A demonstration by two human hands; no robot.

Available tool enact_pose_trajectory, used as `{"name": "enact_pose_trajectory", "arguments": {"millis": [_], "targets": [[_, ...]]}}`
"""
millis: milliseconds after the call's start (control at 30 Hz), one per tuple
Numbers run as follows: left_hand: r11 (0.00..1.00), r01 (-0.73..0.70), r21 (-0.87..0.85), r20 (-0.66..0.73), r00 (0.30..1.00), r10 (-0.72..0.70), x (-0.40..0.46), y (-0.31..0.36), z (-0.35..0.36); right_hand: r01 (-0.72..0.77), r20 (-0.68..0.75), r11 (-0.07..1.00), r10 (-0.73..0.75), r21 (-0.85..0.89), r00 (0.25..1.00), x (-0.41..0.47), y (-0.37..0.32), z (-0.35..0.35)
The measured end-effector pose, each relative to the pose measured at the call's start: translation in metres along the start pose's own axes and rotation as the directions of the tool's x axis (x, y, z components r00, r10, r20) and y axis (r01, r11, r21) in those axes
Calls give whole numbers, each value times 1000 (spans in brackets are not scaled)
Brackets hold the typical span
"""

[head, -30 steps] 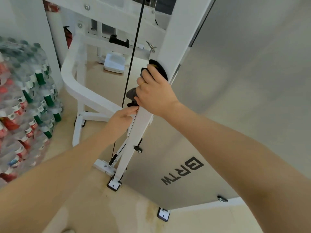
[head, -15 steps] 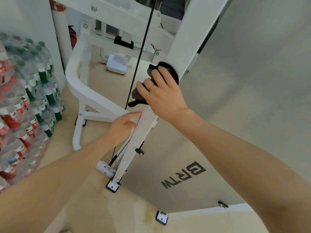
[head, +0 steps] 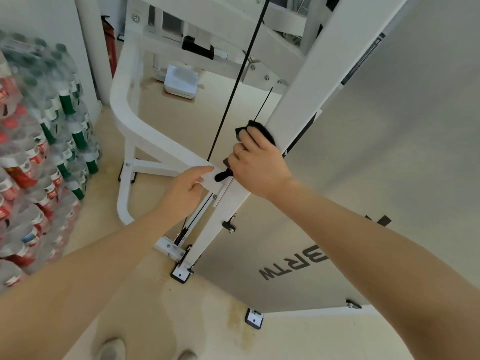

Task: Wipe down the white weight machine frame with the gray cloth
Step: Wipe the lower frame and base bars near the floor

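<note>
The white weight machine frame rises from the floor as a slanted upright post, with a curved white bar to its left. My right hand grips the dark gray cloth wrapped around the post, about halfway up. The cloth shows above my fingers, and a dark tail of it hangs below my hand. My left hand rests against the post's left side just below, index finger stretched toward the junction with the curved bar.
A black cable runs down just left of the post. A gray panel marked BRTW fills the right. Shrink-wrapped water bottles are stacked at the left. A white scale-like object lies on the floor behind. My feet show at the bottom edge.
My right hand has slid the cloth a little way up the post. My left hand has loosened from the post, its fingers now more extended.
</note>
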State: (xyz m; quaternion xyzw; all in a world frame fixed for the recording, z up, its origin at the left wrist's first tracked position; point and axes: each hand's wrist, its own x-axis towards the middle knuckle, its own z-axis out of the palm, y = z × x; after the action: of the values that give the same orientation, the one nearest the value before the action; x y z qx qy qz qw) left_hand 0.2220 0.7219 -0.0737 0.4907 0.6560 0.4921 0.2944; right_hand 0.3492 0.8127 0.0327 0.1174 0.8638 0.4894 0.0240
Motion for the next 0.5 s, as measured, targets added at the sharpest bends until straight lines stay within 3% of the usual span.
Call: {"name": "enact_pose_trajectory", "arguments": {"millis": [100, 267, 367, 500], "targets": [[959, -158, 235, 94, 986, 139, 12, 1, -3, -92, -118, 995, 94, 25, 988, -3, 6, 2], [831, -166, 531, 277, 961, 15, 24, -19, 2, -83, 1, 996, 83, -35, 997, -4, -22, 11], [772, -253, 583, 332, 942, 58, 27, -32, -4, -58, 104, 998, 62, -38, 993, -6, -49, 17], [768, -289, 572, 372, 926, 71, 30, -33, -11, -31, 172, 999, 38, -45, 984, -3, -48, 17]]}}
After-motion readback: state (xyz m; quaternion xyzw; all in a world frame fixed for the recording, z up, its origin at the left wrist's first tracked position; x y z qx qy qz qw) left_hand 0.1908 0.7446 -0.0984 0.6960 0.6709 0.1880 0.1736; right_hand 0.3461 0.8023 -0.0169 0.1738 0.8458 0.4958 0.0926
